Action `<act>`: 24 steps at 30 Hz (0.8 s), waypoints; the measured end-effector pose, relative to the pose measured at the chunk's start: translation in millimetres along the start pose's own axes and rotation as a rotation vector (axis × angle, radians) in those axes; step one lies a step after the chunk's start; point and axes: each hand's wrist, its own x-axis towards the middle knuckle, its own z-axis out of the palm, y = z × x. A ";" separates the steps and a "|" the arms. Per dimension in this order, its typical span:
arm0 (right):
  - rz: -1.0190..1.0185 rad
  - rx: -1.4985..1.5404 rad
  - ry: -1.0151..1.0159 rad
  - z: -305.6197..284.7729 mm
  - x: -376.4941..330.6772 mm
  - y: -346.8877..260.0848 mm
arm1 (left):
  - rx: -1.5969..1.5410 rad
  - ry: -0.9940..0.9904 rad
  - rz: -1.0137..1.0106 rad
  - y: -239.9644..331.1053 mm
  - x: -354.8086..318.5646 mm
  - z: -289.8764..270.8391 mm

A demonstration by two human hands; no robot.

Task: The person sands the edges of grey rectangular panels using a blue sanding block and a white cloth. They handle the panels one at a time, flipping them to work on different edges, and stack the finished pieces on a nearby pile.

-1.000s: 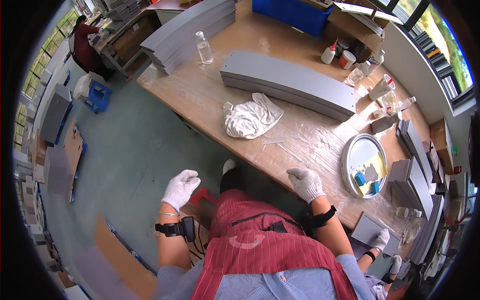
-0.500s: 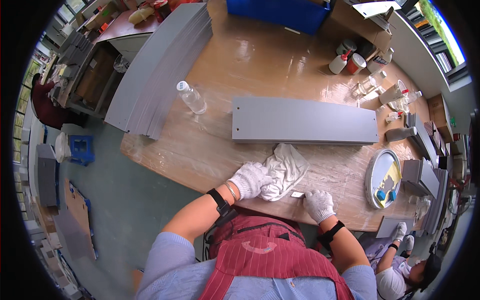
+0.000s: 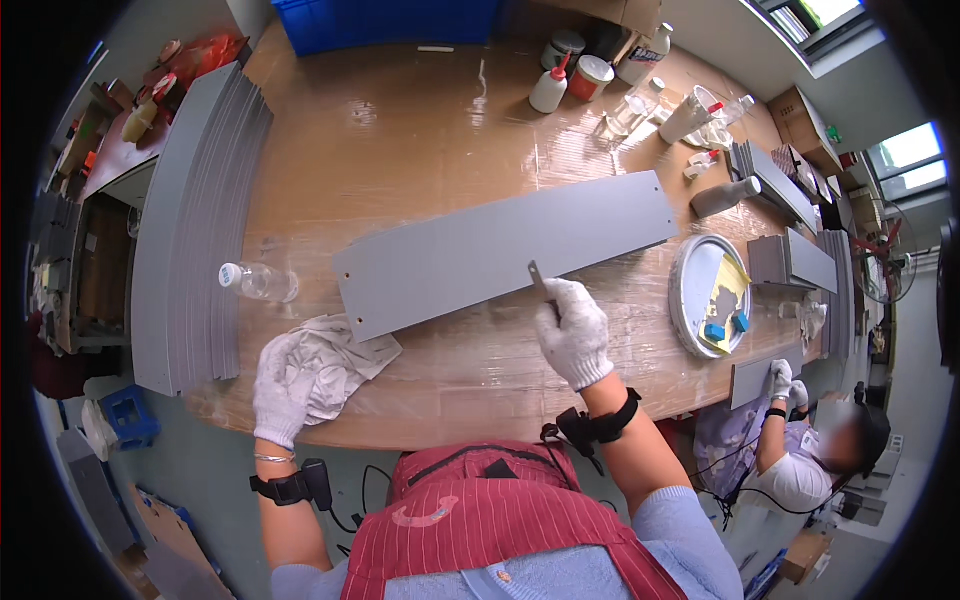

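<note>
Grey panel (image 3: 505, 252): long flat strip, matt grey, lying slantwise across the middle of the worktop (image 3: 400, 120); small holes show near its left end. Looks rigid and thin, probably sheet metal or coated board; light enough for one person, but its length would make it whip or sag if lifted by one end. Judged best taken at both long edges, near the middle or with the hands well apart. Edges may be sharp; gloves are on.

Blade tool (image 3: 540, 280): narrow flat metal strip, its tip at the panel's near edge. Stiff, thin, likely slippery in a glove.

Right hand (image 3: 575, 335): white glove, fingers curled closed around the lower end of the blade tool; black strap at the wrist.

Left hand (image 3: 280, 385): white glove, resting on a crumpled white rag (image 3: 335, 355) at the worktop's near edge, fingers bent loosely over the cloth. Whether it grips or only presses the cloth I cannot tell.

Rag: soft, limp, just below the panel's left end.

Near things: clear plastic bottle (image 3: 258, 282) lying on its side left of the panel; stack of grey panels (image 3: 190, 230) along the left edge; round tin lid (image 3: 705, 295) with scraps at right; bottles and jars (image 3: 570, 75) at the far side.

Other person: gloved hands (image 3: 782, 382) on a small grey piece at lower right.
</note>
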 end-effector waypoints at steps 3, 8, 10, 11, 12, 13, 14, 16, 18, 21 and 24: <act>-0.194 -0.104 -0.262 44.6 36.1 -50.4 | -0.503 0.117 -0.091 18.9 27.7 29.3; -0.303 -0.225 -0.518 88.2 43.9 -54.3 | -0.336 0.071 -0.425 101.8 69.8 79.5; -0.224 -0.287 -0.449 73.0 55.0 -29.9 | -0.063 0.043 -0.508 116.3 73.2 87.7; -0.188 -0.312 -0.419 60.2 62.8 -12.9 | -0.008 0.078 -0.543 118.1 72.8 91.7; -0.142 -0.347 -0.263 43.2 73.8 12.1 | -0.026 0.100 -0.533 111.9 72.0 94.0; -0.055 -0.398 -0.127 26.5 85.3 43.9 | -0.034 0.126 -0.529 105.7 70.8 97.5; 0.023 -0.485 0.036 7.9 96.3 82.7 | -0.042 0.148 -0.518 101.6 70.5 101.1; 0.196 -0.552 0.282 -40.6 116.6 157.9 | -0.023 0.197 -0.498 99.1 69.2 104.6; 0.508 -0.654 0.329 -94.1 130.8 218.0 | 0.064 0.204 -0.471 104.2 72.6 106.4; 0.581 -0.536 0.387 -94.2 144.4 202.3 | 0.185 0.249 -0.436 109.0 76.6 108.6; -0.039 -0.211 0.151 -15.5 127.5 93.9 | 0.317 0.297 -0.413 64.1 66.9 109.1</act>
